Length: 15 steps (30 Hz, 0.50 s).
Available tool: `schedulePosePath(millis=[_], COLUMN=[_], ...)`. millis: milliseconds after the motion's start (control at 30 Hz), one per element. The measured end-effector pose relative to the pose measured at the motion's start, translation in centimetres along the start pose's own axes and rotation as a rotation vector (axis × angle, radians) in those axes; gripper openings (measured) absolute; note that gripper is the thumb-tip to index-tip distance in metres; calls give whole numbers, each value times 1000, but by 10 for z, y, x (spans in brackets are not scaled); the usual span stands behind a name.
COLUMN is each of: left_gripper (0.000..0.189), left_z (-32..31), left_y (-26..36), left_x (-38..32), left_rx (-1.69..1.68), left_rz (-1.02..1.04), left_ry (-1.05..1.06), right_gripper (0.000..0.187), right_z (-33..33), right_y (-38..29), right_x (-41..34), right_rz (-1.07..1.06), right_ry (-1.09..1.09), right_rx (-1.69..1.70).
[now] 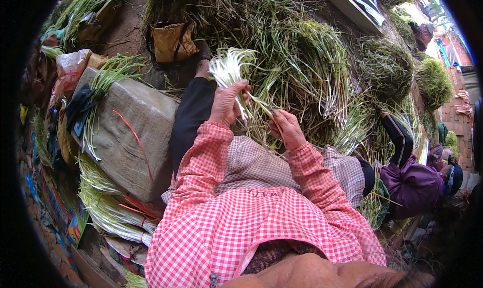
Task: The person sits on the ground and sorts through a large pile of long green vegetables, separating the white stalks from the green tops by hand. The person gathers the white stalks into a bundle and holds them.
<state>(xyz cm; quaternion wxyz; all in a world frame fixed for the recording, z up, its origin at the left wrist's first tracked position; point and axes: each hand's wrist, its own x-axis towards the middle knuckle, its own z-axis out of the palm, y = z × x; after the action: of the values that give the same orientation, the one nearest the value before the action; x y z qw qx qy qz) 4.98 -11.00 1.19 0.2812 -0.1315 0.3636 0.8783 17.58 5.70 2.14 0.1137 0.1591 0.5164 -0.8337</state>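
My left hand [227, 104] is closed around a bunch of pale, white-stemmed leafy stalks [227, 67], their white ends fanned out above the fist. My right hand [286, 127], a little lower and to the right, pinches a thin yellowish-green stalk [264, 106] between thumb and fingers. This stalk stretches toward the bunch; whether it is still joined to it I cannot tell. Just beyond both hands lies a large heap of long green stalks [298, 58], with white ends hanging at its right side. A checked cloth [251, 156] covers my lap below the hands.
At left stands a block covered in grey-brown sheeting [132, 125], with stalks and a red strip on it. White stalk bundles [109, 205] lie below it. A brown bag [173, 42] sits ahead. At right are round green bundles [386, 69] and a person in purple [413, 188].
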Motion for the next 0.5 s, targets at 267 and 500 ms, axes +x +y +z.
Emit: schedulePosePath(millis=[267,500], left_gripper=[7,13], left_z=[-29,-28], left_y=[34,36], left_x=[16,13], left_rx=[-190,-123], left_rz=[121,229], left_ry=[160,189], right_gripper=[22,25], right_z=[-101,-152], right_y=[-65,-116], right_x=[-43,-47], right_rz=[-221,-127], right_ry=[123,1195], right_rx=[510,-763])
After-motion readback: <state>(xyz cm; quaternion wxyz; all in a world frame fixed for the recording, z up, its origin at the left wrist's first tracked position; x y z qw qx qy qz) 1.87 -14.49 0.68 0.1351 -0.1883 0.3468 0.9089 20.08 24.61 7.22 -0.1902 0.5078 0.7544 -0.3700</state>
